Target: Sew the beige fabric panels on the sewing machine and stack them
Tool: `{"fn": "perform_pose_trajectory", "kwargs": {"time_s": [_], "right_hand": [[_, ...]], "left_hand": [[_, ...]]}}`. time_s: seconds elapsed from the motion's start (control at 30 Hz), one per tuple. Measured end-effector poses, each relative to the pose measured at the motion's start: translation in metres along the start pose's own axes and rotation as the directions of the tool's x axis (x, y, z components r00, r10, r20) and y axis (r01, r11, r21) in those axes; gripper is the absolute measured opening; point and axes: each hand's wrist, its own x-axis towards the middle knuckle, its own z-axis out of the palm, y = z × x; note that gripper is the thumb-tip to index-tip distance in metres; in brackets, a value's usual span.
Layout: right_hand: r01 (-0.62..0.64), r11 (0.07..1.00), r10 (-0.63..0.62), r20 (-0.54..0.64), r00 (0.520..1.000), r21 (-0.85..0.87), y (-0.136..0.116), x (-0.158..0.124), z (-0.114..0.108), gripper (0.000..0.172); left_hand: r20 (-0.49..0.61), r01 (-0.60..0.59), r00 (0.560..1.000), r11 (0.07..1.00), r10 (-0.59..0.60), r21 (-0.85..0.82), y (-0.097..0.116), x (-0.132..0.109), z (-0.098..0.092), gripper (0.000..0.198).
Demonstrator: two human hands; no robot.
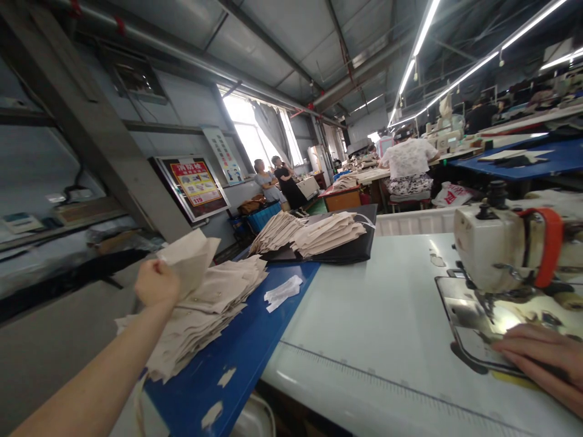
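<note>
My left hand (157, 283) is closed on a beige fabric piece (191, 258), lifted just above a tall stack of the same beige pieces (200, 315) on a blue side board (237, 358). My right hand (542, 355) lies flat with fingers stretched out on the metal bed (469, 315) of a white sewing machine (505, 249), at the right edge of the pale worktable (373, 328). Nothing shows in the right hand.
Two more beige stacks (314, 233) rest on a black tray at the table's far end. A small white cloth scrap (282, 292) lies on the blue board. Other people stand by the window and sit at distant machines. Aisle floor lies to the left.
</note>
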Motion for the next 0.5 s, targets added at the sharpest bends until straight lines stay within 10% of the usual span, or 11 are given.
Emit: {"fn": "perform_pose_trajectory", "kwargs": {"time_s": [0.13,0.3,0.4,0.47,0.5], "right_hand": [[0.015,1.000,-0.015,0.062,0.998,0.002,-0.029,0.009,-0.016,0.028],[0.035,0.998,-0.039,0.092,0.995,0.045,-0.062,0.021,-0.034,0.039],[0.025,0.998,-0.032,0.103,0.994,0.063,-0.068,0.023,-0.036,0.039],[0.029,0.998,-0.035,0.106,0.994,0.061,-0.067,0.024,-0.036,0.038],[0.030,0.998,-0.036,0.107,0.994,0.058,-0.067,0.024,-0.036,0.037]], "left_hand": [[-0.207,0.026,0.977,0.997,-0.040,-0.074,0.050,0.004,-0.042,0.058],[-0.122,-0.380,0.924,0.907,0.363,-0.182,0.135,-0.050,-0.055,0.042],[0.047,-0.652,0.717,0.693,0.695,-0.306,0.186,-0.125,-0.034,0.032],[0.078,-0.795,0.405,0.393,0.911,-0.462,0.220,-0.184,-0.011,0.040],[0.060,-0.811,0.331,0.317,0.942,-0.492,0.236,-0.212,0.001,0.039]]}}
